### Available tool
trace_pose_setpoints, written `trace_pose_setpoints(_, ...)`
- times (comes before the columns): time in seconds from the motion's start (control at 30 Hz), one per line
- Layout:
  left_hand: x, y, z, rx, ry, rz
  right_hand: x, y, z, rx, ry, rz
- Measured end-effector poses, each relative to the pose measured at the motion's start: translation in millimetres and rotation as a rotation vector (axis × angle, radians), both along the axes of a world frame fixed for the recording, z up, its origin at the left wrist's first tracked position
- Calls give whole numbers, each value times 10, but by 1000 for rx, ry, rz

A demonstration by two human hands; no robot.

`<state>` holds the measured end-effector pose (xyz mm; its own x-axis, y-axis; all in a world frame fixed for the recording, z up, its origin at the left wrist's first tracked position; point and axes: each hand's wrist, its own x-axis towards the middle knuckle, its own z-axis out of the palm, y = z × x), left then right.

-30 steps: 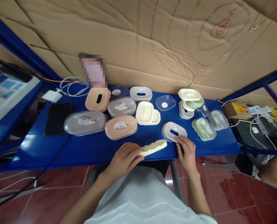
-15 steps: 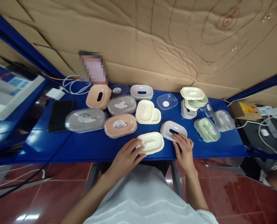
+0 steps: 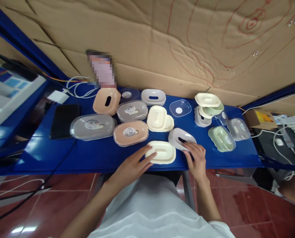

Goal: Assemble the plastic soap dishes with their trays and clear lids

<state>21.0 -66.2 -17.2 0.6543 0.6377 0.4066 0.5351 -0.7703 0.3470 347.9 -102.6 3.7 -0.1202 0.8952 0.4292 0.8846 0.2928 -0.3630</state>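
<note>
A cream soap-dish tray [image 3: 163, 152] lies flat on the blue table [image 3: 92, 155] near its front edge. My left hand [image 3: 133, 164] rests at the tray's left end, its fingers stretched out and touching the rim. Just to the right, a white soap-dish base with a dark slot [image 3: 179, 138] sits slightly tilted against the cream tray. My right hand [image 3: 197, 157] has its fingers curled over the near right rim of that base.
Several more soap dishes cover the table: grey lidded ones [image 3: 92, 125], a peach lidded one [image 3: 130, 133], cream trays [image 3: 159, 118], a green one [image 3: 221, 138], a stack [image 3: 207, 105]. A black phone [image 3: 63, 120] lies left. Cardboard backs the table. Another person's arm [image 3: 292, 188] shows at right.
The cream tray, held tilted on edge by my left hand a second ago, now lies flat on the table. The white base has shifted a little towards it under my right hand.
</note>
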Motion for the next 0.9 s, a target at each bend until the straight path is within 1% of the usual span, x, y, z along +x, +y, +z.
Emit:
trace_pose_setpoints(0.07, -13, 24, 6, -1, 4, 2, -176, -65, 42, -35, 25, 74)
trace_pose_setpoints(0.13, -16, 53, 20, 3, 5, -11, -381, -114, 53, -62, 5, 165)
trace_pose_setpoints(0.23, -16, 85, 36, 7, 26, -56, -627, -150, 2, -61, -44, 243)
trace_pose_setpoints(0.33, -24, 87, 17, 24, 36, -95, -703, -167, -85, -70, -101, 254)
trace_pose_setpoints(0.47, -36, 74, -16, 22, 28, -99, -637, -196, -193, -66, -123, 254)
trace_pose_setpoints(0.53, -41, 75, -7, 0, 18, -98, -608, -213, -238, -24, -56, 215)
trace_pose_setpoints(0.57, -47, 77, 5, -12, 16, -99, -601, -220, -257, 0, 7, 159)
trace_pose_setpoints(0.63, -68, 79, 34, -32, 24, -109, -588, -226, -277, 33, 161, -32)
trace_pose_setpoints(0.7, -106, 75, 57, -40, 41, -125, -554, -194, -264, 32, 279, -225)
trace_pose_setpoints(0.73, -130, 71, 61, -41, 48, -133, -518, -151, -241, 26, 299, -279)
trace_pose_setpoints(0.77, -157, 66, 60, -40, 54, -140, -468, -80, -206, 19, 288, -292)
trace_pose_setpoints(0.8, -183, 59, 53, -37, 57, -147, -403, 24, -160, 8, 250, -270)
trace_pose_setpoints(0.83, -208, 53, 42, -33, 59, -151, -326, 165, -106, -7, 193, -227)
trace_pose_setpoints(0.9, -245, 41, 12, -20, 53, -156, -160, 554, 6, -41, 62, -132)
